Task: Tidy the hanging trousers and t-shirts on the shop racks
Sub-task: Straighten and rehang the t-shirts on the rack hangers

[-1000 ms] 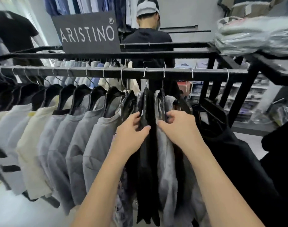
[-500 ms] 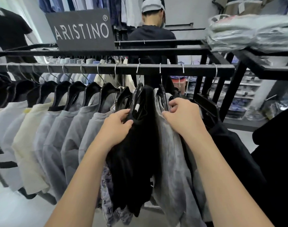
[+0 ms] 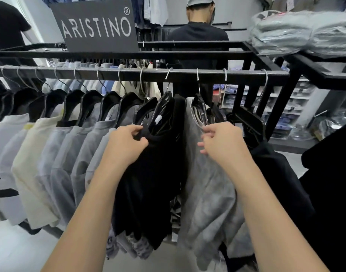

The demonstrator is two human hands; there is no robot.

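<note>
Head: left hand [image 3: 127, 146], right hand [image 3: 221, 143] pinch t-shirts [image 3: 152, 173]; fingertips [image 3: 205, 132] partly buried.

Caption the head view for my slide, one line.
Left hand grips a black t-shirt, right hand pinches the grey t-shirt beside it, both hanging on the rack rail.

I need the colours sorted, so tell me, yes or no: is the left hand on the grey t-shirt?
No, the left hand grips the black t-shirt at its shoulder; the right hand holds the grey t-shirt.
</note>
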